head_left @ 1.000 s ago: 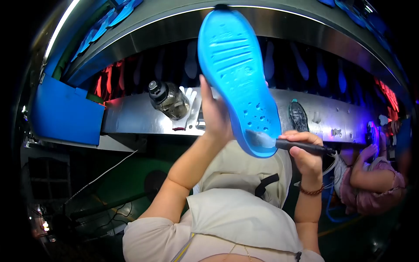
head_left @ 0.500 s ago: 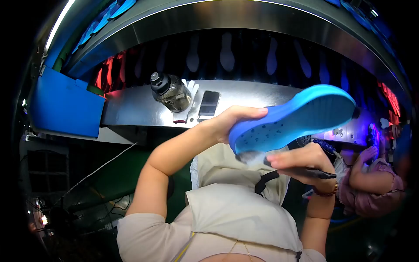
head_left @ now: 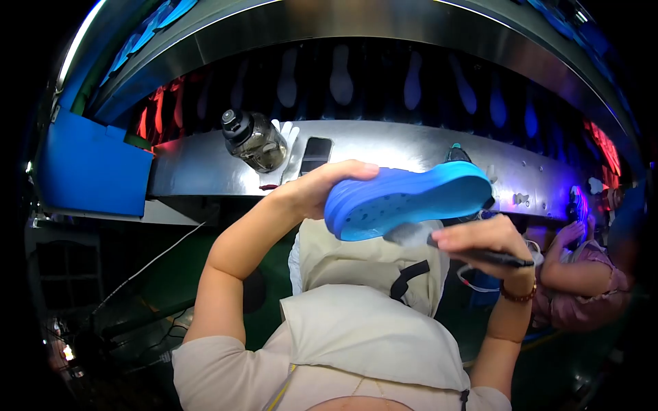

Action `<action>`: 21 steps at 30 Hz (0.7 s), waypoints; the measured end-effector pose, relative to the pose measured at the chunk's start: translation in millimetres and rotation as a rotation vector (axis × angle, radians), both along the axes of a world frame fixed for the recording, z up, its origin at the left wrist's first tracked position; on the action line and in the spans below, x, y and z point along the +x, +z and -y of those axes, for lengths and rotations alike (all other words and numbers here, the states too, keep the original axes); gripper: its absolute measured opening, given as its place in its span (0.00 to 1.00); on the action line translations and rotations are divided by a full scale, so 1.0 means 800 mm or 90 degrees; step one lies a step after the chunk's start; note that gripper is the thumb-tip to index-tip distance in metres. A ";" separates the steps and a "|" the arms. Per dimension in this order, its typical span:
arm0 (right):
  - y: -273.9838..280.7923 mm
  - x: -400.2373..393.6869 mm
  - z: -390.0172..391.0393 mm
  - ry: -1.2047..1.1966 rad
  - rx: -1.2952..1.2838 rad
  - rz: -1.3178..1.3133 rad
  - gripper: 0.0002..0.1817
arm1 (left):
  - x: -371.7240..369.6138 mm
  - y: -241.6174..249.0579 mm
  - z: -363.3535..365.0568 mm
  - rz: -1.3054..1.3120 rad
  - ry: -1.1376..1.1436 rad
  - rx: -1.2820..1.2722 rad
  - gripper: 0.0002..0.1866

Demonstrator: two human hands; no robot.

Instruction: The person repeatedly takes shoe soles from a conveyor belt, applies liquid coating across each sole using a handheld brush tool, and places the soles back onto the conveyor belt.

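A blue shoe sole (head_left: 415, 198) is tilted in front of my chest, its hollow inner side with small dark spots turned partly toward me. My left hand (head_left: 322, 186) is closed around its left end, the thumb lying along the upper edge. In my right hand (head_left: 488, 238) is a brush (head_left: 413, 234) with a dark handle and pale, blurred bristles. The bristles are at the sole's lower edge, seemingly touching it. My right fingers are wrapped round the handle, which sticks out past the palm.
On the metal ledge (head_left: 384, 140) stand a dark water bottle (head_left: 260, 144), a phone (head_left: 317, 152), white gloves (head_left: 288, 137) and a dark bottle-like item (head_left: 458, 153). Beyond hang several soles (head_left: 340, 79). A co-worker (head_left: 579, 274) sits at the right; a blue box (head_left: 96, 164) is at the left.
The sole has moved left and slightly down, now lying flatter. The brush has shifted along its lower edge, away from the left end. The dark item on the ledge has come into view.
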State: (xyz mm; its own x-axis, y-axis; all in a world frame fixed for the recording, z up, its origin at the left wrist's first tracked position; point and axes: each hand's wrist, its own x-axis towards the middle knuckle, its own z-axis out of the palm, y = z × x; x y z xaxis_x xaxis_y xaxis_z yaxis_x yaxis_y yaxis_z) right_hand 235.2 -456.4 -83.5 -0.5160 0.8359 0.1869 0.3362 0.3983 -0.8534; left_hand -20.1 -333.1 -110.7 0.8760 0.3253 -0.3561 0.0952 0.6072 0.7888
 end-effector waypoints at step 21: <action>-0.043 -0.050 -0.036 -0.320 0.107 -0.101 0.09 | 0.080 -0.086 0.015 0.394 0.281 -0.260 0.45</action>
